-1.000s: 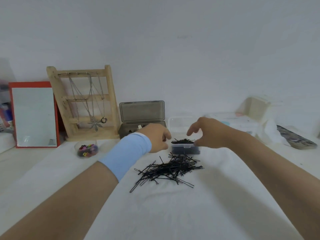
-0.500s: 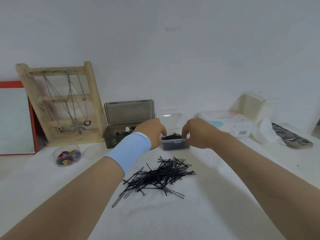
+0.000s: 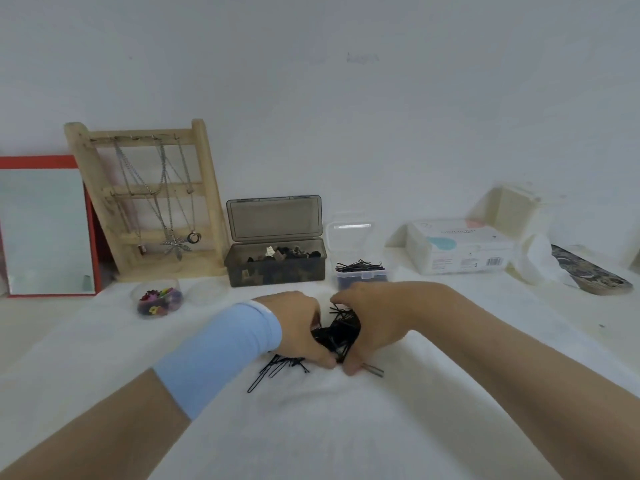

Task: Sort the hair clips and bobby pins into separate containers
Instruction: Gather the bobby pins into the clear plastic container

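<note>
The left hand point(image 3: 298, 329) and right hand point(image 3: 379, 322) curl inward from either side, gripping a heap of black bobby pins point(image 3: 337, 334) between them on the white-covered bench point(image 3: 346, 427); a few stray ones trail out below the left hand; beyond the hands a small clear box point(image 3: 360, 280), lid up, holds more pins; just left of it stands an open smoky box point(image 3: 277, 271) of dark hair clips point(image 3: 284, 252); further left, a round tub point(image 3: 135, 299) of coloured clips.
</note>
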A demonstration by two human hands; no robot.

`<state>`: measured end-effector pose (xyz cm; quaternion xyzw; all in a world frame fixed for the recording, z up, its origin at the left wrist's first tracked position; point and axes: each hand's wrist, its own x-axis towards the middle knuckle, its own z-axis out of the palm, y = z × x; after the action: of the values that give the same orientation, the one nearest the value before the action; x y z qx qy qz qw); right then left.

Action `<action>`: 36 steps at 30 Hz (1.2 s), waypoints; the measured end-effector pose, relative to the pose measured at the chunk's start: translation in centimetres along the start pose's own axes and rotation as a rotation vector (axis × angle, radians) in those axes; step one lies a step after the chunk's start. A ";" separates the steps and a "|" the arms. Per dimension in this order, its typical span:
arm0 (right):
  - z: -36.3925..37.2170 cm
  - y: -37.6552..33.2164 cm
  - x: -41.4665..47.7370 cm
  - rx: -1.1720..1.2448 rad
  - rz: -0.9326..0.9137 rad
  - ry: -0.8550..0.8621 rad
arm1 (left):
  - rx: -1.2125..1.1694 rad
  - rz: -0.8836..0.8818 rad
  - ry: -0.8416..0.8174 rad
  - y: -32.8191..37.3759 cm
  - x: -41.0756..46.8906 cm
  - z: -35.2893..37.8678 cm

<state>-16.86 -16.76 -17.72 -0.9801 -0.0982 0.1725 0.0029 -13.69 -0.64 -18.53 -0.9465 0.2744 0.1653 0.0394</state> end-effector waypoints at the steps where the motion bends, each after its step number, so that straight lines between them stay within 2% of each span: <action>1: -0.1 0.3 0.3 0.002 -0.003 0.023 | -0.042 0.040 0.057 0.3 0.5 0.2; 4: -0.5 1.4 0.9 -0.035 -0.009 0.110 | -0.163 0.096 0.137 0.5 2.2 0.1; 7: -0.5 2.4 1.4 -0.035 0.000 0.156 | -0.171 0.100 0.173 0.3 4.0 -0.4; 11: -1.5 2.5 1.9 -0.062 -0.005 0.083 | -0.164 0.130 0.010 -0.1 4.0 -2.4; 13: -2.2 2.3 2.2 -0.091 -0.007 0.043 | -0.161 0.045 -0.064 -0.7 2.9 -3.3; 15: -2.9 1.8 1.9 -0.109 -0.027 0.022 | 0.015 -0.078 -0.098 -1.7 1.4 -3.6; 19: -3.5 -0.6 1.5 -0.010 -0.179 0.044 | 0.139 -0.224 -0.326 -2.9 -1.0 -2.3; 23: -1.9 -3.3 3.0 -0.011 -0.256 0.020 | 0.073 -0.137 -0.203 -3.6 -0.5 -1.1; 26: -1.3 -3.0 4.3 -0.008 -0.292 0.107 | -0.080 -0.027 -0.102 -4.1 0.7 -0.9; 30: -1.4 -1.4 4.8 0.072 -0.253 0.142 | -0.262 0.034 -0.015 -4.2 2.2 -0.8; 36: -1.2 -0.5 5.2 0.114 -0.222 0.166 | -0.285 0.041 -0.048 -5.1 2.3 -1.4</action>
<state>-11.71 -15.19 -18.34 -0.9724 -0.1952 0.0946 0.0856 -8.79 2.31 -18.08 -0.9325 0.2663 0.2258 -0.0922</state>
